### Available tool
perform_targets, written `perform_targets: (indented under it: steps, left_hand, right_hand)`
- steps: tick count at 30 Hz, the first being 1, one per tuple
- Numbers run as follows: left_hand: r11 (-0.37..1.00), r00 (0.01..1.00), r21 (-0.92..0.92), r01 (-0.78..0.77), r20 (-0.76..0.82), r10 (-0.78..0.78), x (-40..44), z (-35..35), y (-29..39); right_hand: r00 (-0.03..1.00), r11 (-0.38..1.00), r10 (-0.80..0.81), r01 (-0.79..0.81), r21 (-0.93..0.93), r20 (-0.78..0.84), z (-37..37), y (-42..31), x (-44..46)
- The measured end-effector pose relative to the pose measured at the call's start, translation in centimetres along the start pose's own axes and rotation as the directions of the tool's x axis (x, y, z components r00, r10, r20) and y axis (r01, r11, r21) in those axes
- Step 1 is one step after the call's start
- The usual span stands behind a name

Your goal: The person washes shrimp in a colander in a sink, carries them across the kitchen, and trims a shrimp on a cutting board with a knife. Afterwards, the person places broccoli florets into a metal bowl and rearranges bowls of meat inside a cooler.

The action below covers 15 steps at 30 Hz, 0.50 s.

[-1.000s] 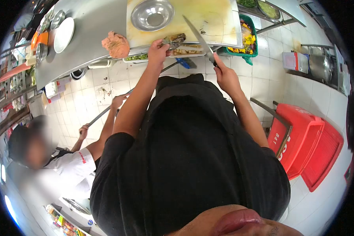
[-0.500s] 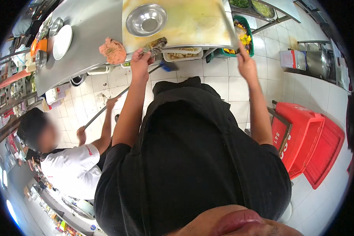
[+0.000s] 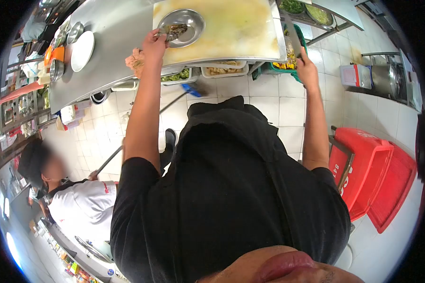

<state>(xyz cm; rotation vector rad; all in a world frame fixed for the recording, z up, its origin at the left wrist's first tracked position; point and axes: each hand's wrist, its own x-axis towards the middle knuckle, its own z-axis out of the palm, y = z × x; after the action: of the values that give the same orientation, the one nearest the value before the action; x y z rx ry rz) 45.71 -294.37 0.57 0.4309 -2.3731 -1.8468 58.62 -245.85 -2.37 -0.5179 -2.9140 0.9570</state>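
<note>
My left hand (image 3: pixel 154 46) grips a dark, mottled piece of food (image 3: pixel 175 31) over a round metal bowl (image 3: pixel 193 29). The bowl stands on the left part of the yellow-stained cutting board (image 3: pixel 236 30). Off the board's right edge, my right hand (image 3: pixel 307 70) is closed on a knife (image 3: pixel 293 39), its blade pointing away from me above a green basket (image 3: pixel 301 75) with yellow scraps. A pink cloth-like lump (image 3: pixel 135 61) lies at the counter's front edge, partly hidden behind my left wrist.
Below the board are trays of food (image 3: pixel 225 71). A co-worker (image 3: pixel 82 205) in a white shirt holds a long-handled broom (image 3: pixel 109 162) at left. A white plate (image 3: pixel 82 51) and metal bowls sit on the steel counter. A red bin (image 3: pixel 363 165) stands right.
My left hand has carried the dark piece left, to above the bowl. My right hand has moved right with the knife, off the board. The co-worker's broom has shifted.
</note>
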Motion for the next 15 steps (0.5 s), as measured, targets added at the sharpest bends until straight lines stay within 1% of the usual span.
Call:
perform_targets:
  steps: [1, 2, 4, 5, 6, 7, 8, 9, 10, 11, 12, 14, 15]
  left_hand:
    - [0.997, 0.999, 0.062, -0.034, -0.012, 0.035, 1.0, -0.1, -1.3]
    - [0.990, 0.997, 0.125, -0.066, -0.021, 0.069, 1.1, -0.4, -1.3]
    - [0.903, 0.953, 0.365, -0.226, -0.111, 0.283, 0.3, -0.4, -0.5]
    - [0.825, 0.910, 0.489, -0.284, -0.133, 0.392, -0.1, -0.7, 0.2]
    - [0.852, 0.905, 0.444, -0.279, -0.174, 0.387, 0.5, -1.4, -1.3]
    - [0.881, 0.904, 0.382, -0.280, -0.205, 0.376, 1.7, -1.3, -4.5]
    - [0.905, 0.902, 0.319, -0.282, -0.234, 0.363, 1.7, -1.0, -4.9]
    - [0.971, 0.952, 0.178, -0.160, -0.233, 0.200, 1.5, -1.2, -5.4]
    - [0.999, 0.978, 0.029, -0.028, -0.204, 0.033, 0.1, -0.7, -3.9]
    - [0.987, 0.980, -0.114, 0.112, -0.150, -0.129, -1.1, -0.2, -2.5]
    - [0.969, 0.975, -0.179, 0.170, -0.112, -0.192, -1.6, 0.1, -1.5]
    - [0.910, 0.951, -0.299, 0.287, -0.024, -0.308, -2.2, 0.9, -0.2]
    - [0.909, 0.955, -0.315, 0.274, -0.026, -0.297, -2.1, 1.4, -0.1]
  right_hand:
    - [0.999, 1.000, -0.006, 0.006, 0.014, -0.035, -0.3, 0.5, 0.1]
    - [1.000, 1.000, 0.004, -0.004, 0.019, -0.019, -0.7, -0.3, -0.6]
    - [1.000, 0.999, 0.021, -0.022, 0.039, 0.020, -1.4, -1.8, -2.8]
    - [0.998, 0.990, -0.067, 0.064, 0.127, 0.017, -0.6, -2.1, -4.1]
    - [0.988, 0.966, -0.153, 0.148, 0.214, 0.005, 0.7, -2.1, -5.6]
    - [0.974, 0.933, -0.225, 0.221, 0.285, -0.021, 1.3, -1.8, -7.1]
    - [0.975, 0.930, -0.220, 0.197, 0.310, 0.041, 1.8, -2.7, -8.6]
    - [0.971, 0.927, -0.217, 0.172, 0.332, 0.103, 2.6, -4.0, -10.0]
    - [0.963, 0.934, -0.202, 0.135, 0.330, 0.177, 3.1, -4.9, -11.0]
    - [0.950, 0.941, -0.185, 0.098, 0.325, 0.251, 3.4, -5.8, -11.6]
    - [0.942, 0.956, -0.146, 0.057, 0.287, 0.301, 3.3, -6.7, -11.9]
    - [0.962, 0.948, -0.180, 0.115, 0.298, 0.203, 3.9, -5.2, -11.2]
    - [0.969, 0.943, -0.197, 0.144, 0.301, 0.153, 4.3, -4.2, -10.7]
